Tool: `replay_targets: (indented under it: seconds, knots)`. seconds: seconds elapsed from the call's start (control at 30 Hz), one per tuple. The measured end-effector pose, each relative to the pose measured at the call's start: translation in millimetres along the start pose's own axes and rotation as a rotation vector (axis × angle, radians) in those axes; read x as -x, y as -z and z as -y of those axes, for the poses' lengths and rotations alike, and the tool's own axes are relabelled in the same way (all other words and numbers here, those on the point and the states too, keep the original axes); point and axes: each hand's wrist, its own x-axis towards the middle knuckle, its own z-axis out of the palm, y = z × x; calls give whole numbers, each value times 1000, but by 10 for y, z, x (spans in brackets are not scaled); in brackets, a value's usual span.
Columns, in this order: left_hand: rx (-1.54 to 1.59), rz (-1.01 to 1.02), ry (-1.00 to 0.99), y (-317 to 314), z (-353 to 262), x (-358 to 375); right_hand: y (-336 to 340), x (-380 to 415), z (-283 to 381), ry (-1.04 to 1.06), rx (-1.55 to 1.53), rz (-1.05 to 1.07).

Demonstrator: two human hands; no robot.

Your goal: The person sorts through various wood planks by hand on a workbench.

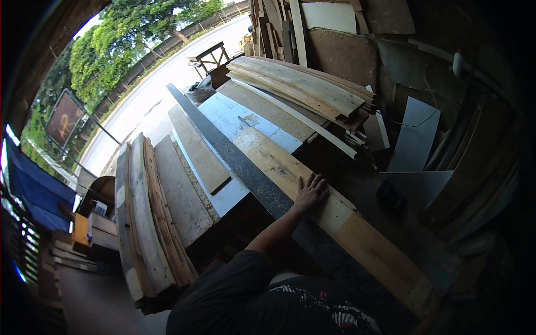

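My left hand [311, 192] lies palm down on a long pale wooden board [371, 248], near the board's middle, with its fingers slightly apart. The board runs diagonally from the worktable to the lower right. Dark stains mark its far part. Beside it, on its left, lies a long dark beam [223, 145]. At the near end of the board, at the lower right, a dim reddish shape [430, 322] may be part of my right hand; its fingers cannot be made out.
Rough planks [151, 218] are stacked at the left. A shorter board [198, 151] lies on the white-topped table [231, 198]. More boards [296, 84] are piled at the back. Sheets and offcuts lean at the right. A metal-framed sign [64, 120] stands by the road outside.
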Motion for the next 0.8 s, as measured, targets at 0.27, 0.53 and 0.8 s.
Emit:
replay_targets:
  seconds: [0.27, 0.53, 0.8]
  knots:
    - [-25, 23, 14, 51, 21, -17, 97, -143, -208, 76, -21, 74]
    - [-47, 58, 26, 110, 7, -61, 37, 66, -274, 158, -1, -81]
    - [-98, 66, 27, 58, -13, -40, -402, 531, 557, -60, 37, -152]
